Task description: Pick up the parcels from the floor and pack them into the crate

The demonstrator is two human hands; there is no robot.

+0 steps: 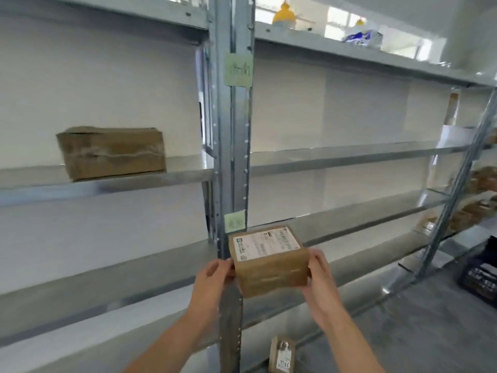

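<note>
Grey metal shelving (234, 130) against a white wall fills the view, with a large brown cardboard box (111, 152) on a shelf at 10 o'clock. Just below centre, off the floor, a small brown taped cardboard parcel (269, 262) with a white label is gripped between the left hand (212, 278) and right hand (320, 281), fingers curled round its sides. The dark plastic crate (481, 275) sits at 4 o'clock, its inside hidden. It is probably best to turn right, keep the parcel level and set it flat into a corner. A second small labelled parcel (282, 355) lies on the floor at 6 o'clock.
</note>
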